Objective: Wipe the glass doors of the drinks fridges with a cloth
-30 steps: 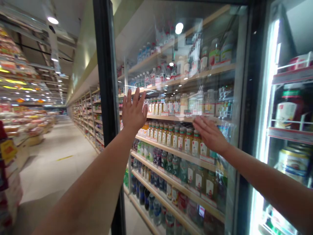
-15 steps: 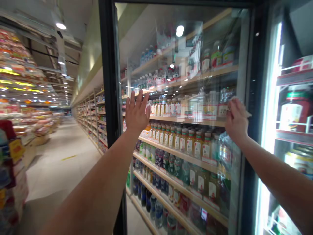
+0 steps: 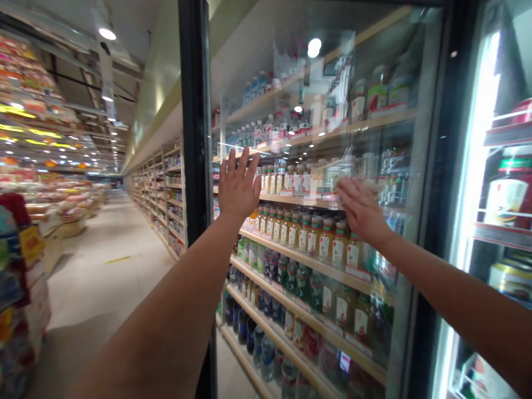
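Note:
In the head view, a glass door point(image 3: 249, 50) with a black frame point(image 3: 193, 122) stands swung open in front of me. My left hand point(image 3: 238, 188) lies flat against the glass near its left side, fingers spread, holding nothing. Blurred by motion, my right hand point(image 3: 363, 213) is at the middle right of the pane, pressing a pale cloth point(image 3: 371, 186) to the glass. Much of the cloth is hidden under the fingers. Rows of bottles point(image 3: 313, 238) show through the pane on wooden shelves.
A lit fridge point(image 3: 490, 72) with wire shelves and large bottles point(image 3: 509, 185) is at the right. At the left runs a pale-floored aisle point(image 3: 112, 282), with stocked shelves point(image 3: 158, 183) on its right and display goods point(image 3: 19, 249) on its left.
My right hand has moved left across the glass with the cloth, from near the right frame toward the middle. My left hand stays on the pane. The view has shifted slightly.

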### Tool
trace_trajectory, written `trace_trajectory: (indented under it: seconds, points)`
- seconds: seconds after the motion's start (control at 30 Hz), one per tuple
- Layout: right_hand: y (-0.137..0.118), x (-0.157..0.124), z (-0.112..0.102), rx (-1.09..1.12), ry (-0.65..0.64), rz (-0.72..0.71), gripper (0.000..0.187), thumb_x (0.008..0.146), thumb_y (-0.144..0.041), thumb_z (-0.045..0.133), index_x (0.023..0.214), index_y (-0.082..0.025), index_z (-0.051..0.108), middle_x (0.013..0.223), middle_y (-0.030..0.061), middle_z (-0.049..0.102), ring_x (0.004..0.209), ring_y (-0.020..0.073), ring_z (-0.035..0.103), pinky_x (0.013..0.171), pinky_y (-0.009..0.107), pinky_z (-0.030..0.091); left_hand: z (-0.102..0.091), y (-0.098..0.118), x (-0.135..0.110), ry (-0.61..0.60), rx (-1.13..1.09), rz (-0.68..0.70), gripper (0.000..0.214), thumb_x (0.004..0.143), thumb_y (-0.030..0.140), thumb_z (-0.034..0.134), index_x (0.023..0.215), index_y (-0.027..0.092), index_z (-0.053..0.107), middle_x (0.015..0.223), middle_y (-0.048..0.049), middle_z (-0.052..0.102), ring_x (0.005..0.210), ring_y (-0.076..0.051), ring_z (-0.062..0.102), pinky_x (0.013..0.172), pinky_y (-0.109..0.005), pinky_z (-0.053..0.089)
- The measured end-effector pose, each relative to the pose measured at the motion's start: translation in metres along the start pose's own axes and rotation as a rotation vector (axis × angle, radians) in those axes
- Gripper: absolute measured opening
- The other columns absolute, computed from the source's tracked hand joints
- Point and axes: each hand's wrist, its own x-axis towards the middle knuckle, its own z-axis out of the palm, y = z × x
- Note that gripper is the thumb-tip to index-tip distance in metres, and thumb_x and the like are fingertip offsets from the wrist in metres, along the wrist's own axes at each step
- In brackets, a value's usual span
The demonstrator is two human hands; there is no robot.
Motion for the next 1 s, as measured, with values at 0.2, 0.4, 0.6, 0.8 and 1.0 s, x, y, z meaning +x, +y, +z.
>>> trace_trajectory:
  seconds: [0.2, 0.4, 0.6, 0.8, 1.0]
  points:
    - [0.011, 0.030, -0.004, 0.018, 0.022, -0.007, 0.048, 0.104, -0.020, 0.042, 0.149, -0.025, 0.056, 0.160, 0.0044, 0.046, 0.154, 0.0239, 0.039, 0.127, 0.055, 0.039, -0.001, 0.000, 0.000, -0.009, -0.016, -0.009, 0.058, 0.106, 0.037, 0.038, 0.161, 0.020, 0.043, 0.171, -0.0055, 0.028, 0.162, -0.033, 0.012, 0.132, -0.057, 0.013]
    - [-0.016, 0.032, 0.008, 0.036, -0.204, -0.291, 0.050, 0.102, -0.016, 0.047, 0.149, -0.028, 0.054, 0.159, -0.0008, 0.047, 0.154, 0.0207, 0.038, 0.127, 0.047, 0.042, -0.003, 0.001, 0.000, -0.016, -0.026, -0.010, 0.058, 0.107, 0.039, 0.037, 0.161, 0.018, 0.043, 0.171, -0.0076, 0.029, 0.161, -0.034, 0.016, 0.132, -0.057, 0.012]
    - [-0.019, 0.066, 0.022, 0.031, 0.042, 0.006, 0.044, 0.106, -0.022, 0.042, 0.148, -0.023, 0.057, 0.160, 0.0051, 0.045, 0.154, 0.0248, 0.038, 0.128, 0.055, 0.038, -0.003, 0.000, 0.000, -0.014, 0.001, 0.000, 0.059, 0.108, 0.042, 0.035, 0.161, 0.017, 0.044, 0.171, -0.0077, 0.029, 0.161, -0.035, 0.017, 0.133, -0.055, 0.010]
    - [-0.047, 0.082, 0.044, 0.150, -0.189, -0.278, 0.047, 0.103, -0.016, 0.045, 0.145, -0.033, 0.058, 0.157, -0.0038, 0.050, 0.153, 0.0169, 0.038, 0.127, 0.048, 0.040, -0.003, -0.001, -0.001, -0.019, -0.017, 0.002, 0.060, 0.109, 0.044, 0.032, 0.161, 0.018, 0.042, 0.171, -0.0074, 0.027, 0.162, -0.032, 0.014, 0.133, -0.054, 0.008]
    - [-0.060, 0.110, 0.064, 0.129, -0.041, 0.028, 0.049, 0.103, -0.015, 0.039, 0.147, -0.025, 0.058, 0.164, 0.0029, 0.039, 0.157, 0.0258, 0.030, 0.128, 0.060, 0.033, 0.000, -0.001, -0.001, -0.011, -0.042, -0.005, 0.061, 0.109, 0.048, 0.031, 0.161, 0.020, 0.043, 0.171, -0.0069, 0.029, 0.162, -0.032, 0.013, 0.133, -0.053, 0.010]
